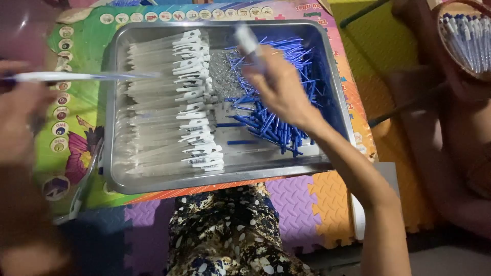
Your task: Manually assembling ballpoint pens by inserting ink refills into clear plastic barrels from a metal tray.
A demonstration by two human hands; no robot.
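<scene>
Foam floor mats (307, 204) in purple and orange carry a steel tray (115, 102). White clear pen barrels (169, 97) fill its left side, blue refills (279, 122) its right. The right hand (279, 84) is closed on a barrel piece (247, 40) over the refills; the left hand (18, 115) grips a pen (76, 76) past the tray's left edge.

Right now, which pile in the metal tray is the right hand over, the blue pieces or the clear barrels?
The blue pieces: the right hand hovers over that heap on the metal tray's right side, while the clear barrels lie stacked on its left.

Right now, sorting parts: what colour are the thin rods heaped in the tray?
Blue rods, head view.
</scene>
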